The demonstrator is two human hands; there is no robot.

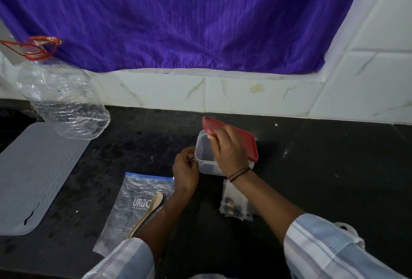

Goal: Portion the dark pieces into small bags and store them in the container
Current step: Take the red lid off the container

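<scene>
Striped sleeves sit nearest the lens, both forearms reaching forward over the dark surface (312, 167). Right hand (231, 154) grips the red lid (247, 138), fingers (223, 136) curled over its near edge, lid tilted with the left side raised above the clear container (205, 162). Can't tell if it's coming off or going on. Left hand (186, 167) pinches the container's left rim, likely to stop the box sliding while the lid is worked.

Filled small bags (236, 208) with dark pieces lie just beside the right forearm, directly in front of the container. Sensible staging: short move into the box once the opening is clear. Count unclear, they overlap. Container interior looks mostly bare, maybe a few specks; hand hides part of it.

Large zip bag (138, 198) lies flat on the left, wooden spoon (149, 209) resting on it, apparently parked after scooping.

Crumpled clear bottle (64, 105) and grey ribbed mat (33, 174) are far left, well apart from the work. Purple cloth (178, 18) hangs behind.

Judgement: portioning looks largely done, storing not yet.
</scene>
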